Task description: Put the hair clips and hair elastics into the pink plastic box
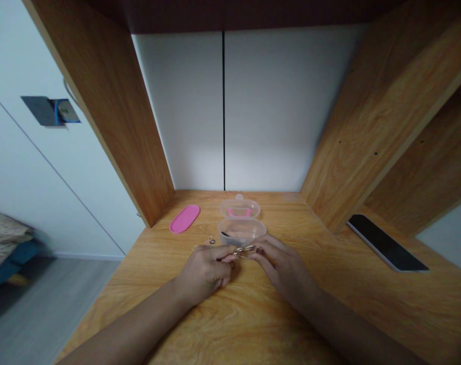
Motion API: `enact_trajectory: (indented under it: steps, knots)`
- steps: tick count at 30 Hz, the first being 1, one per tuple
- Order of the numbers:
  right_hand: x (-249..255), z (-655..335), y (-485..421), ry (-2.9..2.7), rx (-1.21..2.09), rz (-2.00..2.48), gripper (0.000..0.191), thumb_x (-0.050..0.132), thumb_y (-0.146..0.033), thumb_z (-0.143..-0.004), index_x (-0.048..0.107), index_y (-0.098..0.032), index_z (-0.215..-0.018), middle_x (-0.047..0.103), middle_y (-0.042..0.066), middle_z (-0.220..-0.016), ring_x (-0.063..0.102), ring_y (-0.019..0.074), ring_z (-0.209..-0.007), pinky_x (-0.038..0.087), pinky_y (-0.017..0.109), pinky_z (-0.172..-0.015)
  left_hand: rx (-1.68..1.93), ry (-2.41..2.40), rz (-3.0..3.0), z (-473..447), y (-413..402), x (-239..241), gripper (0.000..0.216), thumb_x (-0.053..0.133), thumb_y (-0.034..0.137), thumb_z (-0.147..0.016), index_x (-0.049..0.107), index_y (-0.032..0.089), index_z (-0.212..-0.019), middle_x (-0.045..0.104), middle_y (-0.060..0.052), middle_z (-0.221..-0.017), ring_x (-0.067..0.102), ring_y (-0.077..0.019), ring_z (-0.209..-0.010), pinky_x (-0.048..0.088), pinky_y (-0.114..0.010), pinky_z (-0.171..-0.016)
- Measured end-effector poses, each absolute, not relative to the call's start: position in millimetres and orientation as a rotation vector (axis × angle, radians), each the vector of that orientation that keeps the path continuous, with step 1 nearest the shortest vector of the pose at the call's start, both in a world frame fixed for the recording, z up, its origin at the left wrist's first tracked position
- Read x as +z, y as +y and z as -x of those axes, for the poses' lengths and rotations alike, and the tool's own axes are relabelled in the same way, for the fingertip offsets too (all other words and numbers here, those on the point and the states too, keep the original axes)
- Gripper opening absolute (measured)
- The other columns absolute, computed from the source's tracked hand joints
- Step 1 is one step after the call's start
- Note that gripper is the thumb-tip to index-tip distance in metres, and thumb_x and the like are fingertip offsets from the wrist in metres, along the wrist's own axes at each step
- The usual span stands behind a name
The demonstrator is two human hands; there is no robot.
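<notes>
A shiny gold hair clip (247, 249) with thin curved bars is held between both hands, just above the table. My left hand (205, 268) is closed, pinching the clip's left end between thumb and forefinger. The right end is in the fingertips of my right hand (281, 266), also closed. A small dark loop (232, 265) shows beside my left fingers; I cannot tell if it is held or lies on the table. Right behind the hands stands a clear plastic box (245, 228) with its lid (240, 207) tipped back. Something thin and black (225, 233) lies inside.
Several small hair ties (212, 241) lie behind my left hand, partly hidden by it. A pink oval lid (185, 219) rests at the back left. On the right lies a dark flat device (384, 243). Wooden side panels (348, 152) and a white back wall (261, 111) enclose the wooden table (253, 324).
</notes>
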State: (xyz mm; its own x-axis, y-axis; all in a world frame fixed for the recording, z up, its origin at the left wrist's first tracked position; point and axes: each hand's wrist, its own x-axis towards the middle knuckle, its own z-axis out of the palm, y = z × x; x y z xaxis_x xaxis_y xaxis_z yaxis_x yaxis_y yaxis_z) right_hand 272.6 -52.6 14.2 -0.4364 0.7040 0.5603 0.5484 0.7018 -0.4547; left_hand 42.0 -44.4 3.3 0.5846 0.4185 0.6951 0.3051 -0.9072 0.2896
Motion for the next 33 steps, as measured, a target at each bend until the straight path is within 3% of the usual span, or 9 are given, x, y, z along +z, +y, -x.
enact_trajectory:
  steps: [8, 15, 24, 33]
  knots:
    - [14.2, -274.1, -53.3, -2.191, 0.22, 1.062, 0.012, 0.06, -0.01, -0.095, 0.066, -0.019, -0.099, 0.072, 0.007, -0.095, 0.07, 0.0223, -0.088, 0.057, 0.033, -0.078, 1.164, 0.65, -2.679, -41.4, -42.6, 0.3, 0.049, 0.05, 0.015, -0.1, 0.055, 0.016, -0.051, 0.074, -0.007, -0.08, 0.063, -0.0081, -0.06, 0.043, -0.017, -0.055]
    - [14.4, -271.5, -57.0, -2.307, 0.219, 1.098, 0.014, 0.058, -0.009, -0.096, 0.067, -0.018, -0.1, 0.071, 0.007, -0.097, 0.071, 0.0228, -0.087, 0.059, 0.035, -0.078, 1.008, 0.641, -2.655, -42.8, -47.2, 7.1, 0.036, 0.055, 0.003, -0.087, 0.057, 0.016, -0.054, 0.07, 0.0, -0.077, 0.063, -0.0073, -0.061, 0.039, -0.018, -0.056]
    - [9.2, -274.2, -56.9, -2.363, 0.101, 1.132, 0.027, 0.053, -0.011, -0.099, 0.063, -0.018, -0.123, 0.073, 0.01, -0.11, 0.074, 0.0238, -0.093, 0.062, 0.037, -0.081, 0.856, 0.682, -2.731, -40.1, -45.0, 4.0, 0.032, 0.057, 0.004, -0.084, 0.058, 0.017, -0.055, 0.07, 0.001, -0.08, 0.064, -0.0094, -0.063, 0.036, -0.02, -0.055]
    - [9.0, -276.3, -56.0, -2.289, 0.004, 0.909, 0.022, 0.055, -0.025, -0.101, 0.061, -0.019, -0.121, 0.076, 0.009, -0.109, 0.073, 0.0249, -0.1, 0.061, 0.04, -0.088, 0.953, 0.708, -2.887, -40.1, -42.8, 0.9, 0.028, 0.055, 0.008, -0.088, 0.063, 0.019, -0.064, 0.076, -0.005, -0.107, 0.07, -0.0137, -0.077, 0.046, -0.023, -0.064]
